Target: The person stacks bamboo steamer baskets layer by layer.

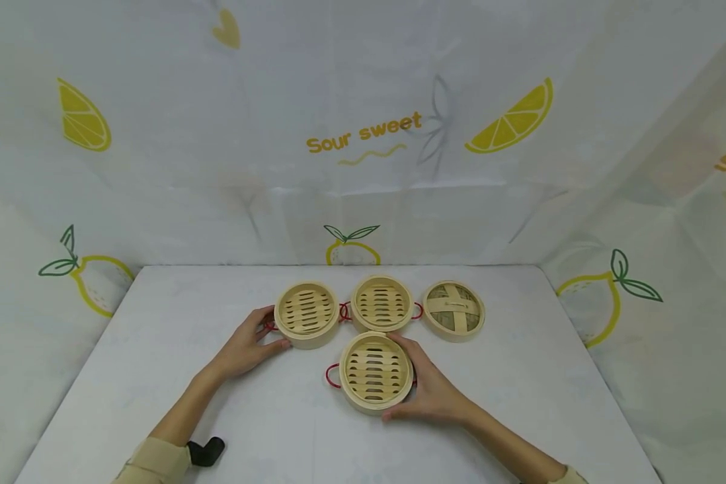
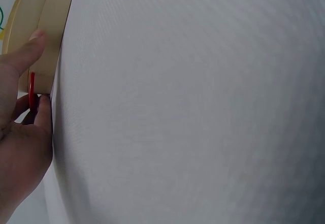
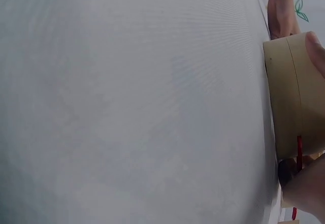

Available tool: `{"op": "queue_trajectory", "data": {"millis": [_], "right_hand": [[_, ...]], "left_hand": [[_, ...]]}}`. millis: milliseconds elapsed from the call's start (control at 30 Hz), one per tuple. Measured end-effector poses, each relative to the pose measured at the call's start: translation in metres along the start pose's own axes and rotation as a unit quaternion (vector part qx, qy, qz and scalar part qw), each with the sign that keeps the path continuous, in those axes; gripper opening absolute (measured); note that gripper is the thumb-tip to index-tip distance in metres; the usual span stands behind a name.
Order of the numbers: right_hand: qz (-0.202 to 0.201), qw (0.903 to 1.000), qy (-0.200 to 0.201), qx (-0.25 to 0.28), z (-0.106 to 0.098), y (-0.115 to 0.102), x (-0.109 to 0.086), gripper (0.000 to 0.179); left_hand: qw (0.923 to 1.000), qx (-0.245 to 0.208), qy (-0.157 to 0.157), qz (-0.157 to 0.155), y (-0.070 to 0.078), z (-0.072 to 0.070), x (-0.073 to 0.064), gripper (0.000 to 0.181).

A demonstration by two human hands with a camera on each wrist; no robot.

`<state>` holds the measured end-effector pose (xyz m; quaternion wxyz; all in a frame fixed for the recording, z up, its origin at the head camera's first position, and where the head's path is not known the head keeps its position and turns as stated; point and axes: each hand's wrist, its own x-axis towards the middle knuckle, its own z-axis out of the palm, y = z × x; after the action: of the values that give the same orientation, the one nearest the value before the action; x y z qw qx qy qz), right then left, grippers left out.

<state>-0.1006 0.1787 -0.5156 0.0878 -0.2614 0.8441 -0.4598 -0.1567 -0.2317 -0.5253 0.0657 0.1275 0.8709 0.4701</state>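
My left hand [image 1: 245,344] holds the left bamboo steamer basket [image 1: 307,339] by its outer side, its thumb [image 2: 31,51] against the wall and its fingers near the red handle [image 2: 32,89]. My right hand [image 1: 438,393] grips the front bamboo steamer basket [image 1: 363,405] round its right side, thumb at the front and fingers at the back. That basket's slatted inside faces up, and its left red handle [image 1: 333,376] sticks out. Just behind it sits a third bamboo steamer basket [image 1: 382,302], also slatted. In the right wrist view the front basket's wall [image 3: 287,97] stands close to the tabletop.
A round woven bamboo lid [image 1: 454,308] with a cross strap lies at the right end of the back row. White cloth covers the table [image 1: 266,430]. A lemon-print curtain [image 1: 351,202] hangs behind and along the sides. A black object [image 1: 206,452] is beside the left sleeve.
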Motion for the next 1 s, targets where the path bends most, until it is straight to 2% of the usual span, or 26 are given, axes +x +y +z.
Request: {"op": "queue_trajectory", "data": {"millis": [600,833,1000], "right_hand": [[-0.015,0.9993,0.034,0.006,0.0035,0.0048,0.0002,0.127],[-0.027,0.9989,0.037,0.009,0.0036,0.0069,0.001,0.125],[-0.021,0.9991,0.033,0.018,0.0056,0.0073,0.0013,0.124]], "left_hand": [[0.9999,-0.01,-0.004,-0.005,-0.0057,0.0053,0.0048,0.09],[1.0,-0.005,-0.005,-0.005,-0.0035,0.0053,0.0032,0.09],[0.9999,-0.001,-0.003,-0.01,-0.0044,0.0031,0.0007,0.091]]}}
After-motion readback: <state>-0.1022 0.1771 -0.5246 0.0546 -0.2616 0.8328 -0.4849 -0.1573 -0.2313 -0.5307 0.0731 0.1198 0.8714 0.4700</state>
